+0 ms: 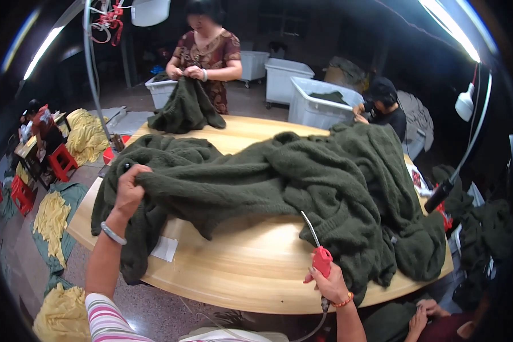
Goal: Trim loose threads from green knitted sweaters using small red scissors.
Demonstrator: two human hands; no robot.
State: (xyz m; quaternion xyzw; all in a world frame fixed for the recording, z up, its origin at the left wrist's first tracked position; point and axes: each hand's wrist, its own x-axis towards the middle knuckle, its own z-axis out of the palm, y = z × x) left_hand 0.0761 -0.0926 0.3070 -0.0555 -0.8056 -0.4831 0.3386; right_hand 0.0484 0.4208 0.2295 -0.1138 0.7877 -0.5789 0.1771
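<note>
My left hand is closed on the end of a dark green fuzzy knit garment, pulling it out to the left above the table. My right hand grips a red air blow gun with a long, thin, bent metal nozzle and a hose running down from its handle. The nozzle tip is next to the garment's lower edge; whether they touch, I cannot tell. More of the dark green knitwear is heaped on the right half of the table and hangs over its left side.
The wooden table has a white paper on it. Across it a person handles another green garment; another person bends at the right. White bins stand behind. A lamp arm reaches in at right.
</note>
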